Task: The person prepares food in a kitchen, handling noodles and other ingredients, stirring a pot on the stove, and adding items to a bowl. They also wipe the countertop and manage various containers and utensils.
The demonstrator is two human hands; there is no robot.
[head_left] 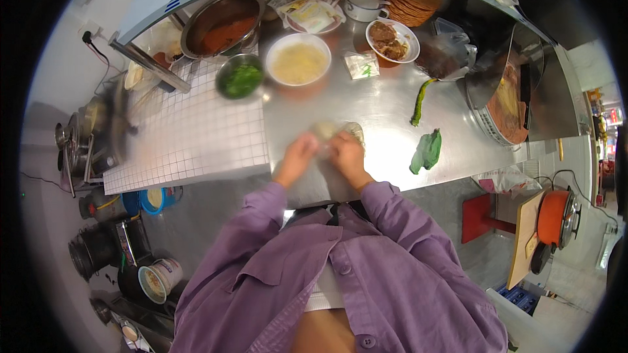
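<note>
A pale, roundish bundle (324,130), blurred by motion, is just above the steel counter (289,191) in front of me. My left hand (299,153) pinches its near left side. My right hand (346,153) has its fingers bent at the near right side of the same bundle. What the bundle is made of cannot be told from the blur. Right behind my right hand, a pale crinkled thing (354,131), perhaps wrapped in clear plastic, is partly hidden by the knuckles.
Farther back stand a bowl of chopped greens (240,78), a white bowl of yellowish shreds (300,61) and a bowl of brown food (392,41). A green chili pepper (420,103) and a green leaf (426,152) lie rightward. A round pan (505,117) bears a knife (525,90).
</note>
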